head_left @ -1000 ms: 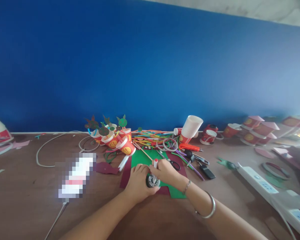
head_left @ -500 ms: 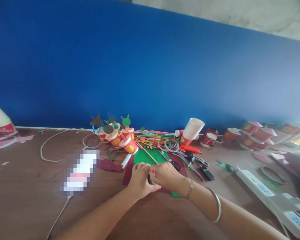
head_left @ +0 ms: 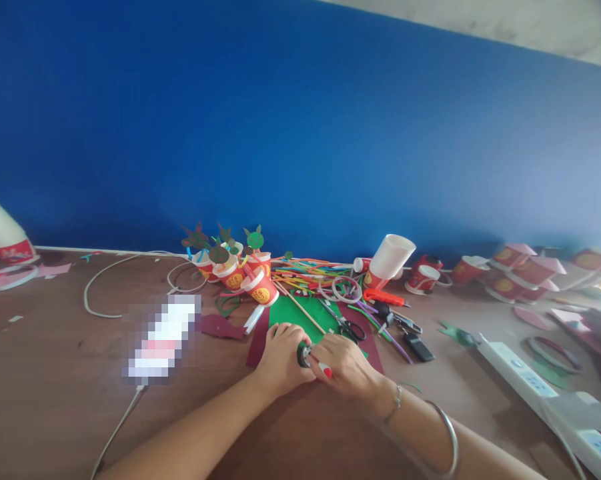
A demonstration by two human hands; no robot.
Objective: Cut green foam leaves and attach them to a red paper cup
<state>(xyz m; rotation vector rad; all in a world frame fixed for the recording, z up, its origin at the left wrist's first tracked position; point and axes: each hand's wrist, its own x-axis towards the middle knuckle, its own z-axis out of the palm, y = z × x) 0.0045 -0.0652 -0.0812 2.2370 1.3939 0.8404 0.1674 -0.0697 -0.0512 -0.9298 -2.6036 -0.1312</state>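
My left hand (head_left: 284,360) is closed around a small dark green round piece (head_left: 303,355), which shows between its fingers and thumb. My right hand (head_left: 344,363) grips a small red-and-white object (head_left: 325,369) close against that piece. Its exact kind is hidden by my fingers. Both hands are together above the near edge of the green paper (head_left: 293,312) and the dark red paper (head_left: 260,343). Just beyond my right hand lie black-handled scissors (head_left: 351,330) and a thin wooden stick (head_left: 305,310).
Red paper cups (head_left: 260,288) with green animal cutouts stand back left, before colored pipe cleaners (head_left: 305,273). A white cup stack (head_left: 390,257), an orange tool (head_left: 383,297) and keys (head_left: 417,347) are right. A power strip (head_left: 517,370) lies far right, a blurred-out phone (head_left: 165,337) left.
My right hand has shifted slightly right and turned, so the red-and-white object and the dark green piece show more. A thin green strip now shows by my right wrist. My left hand stays nearly still.
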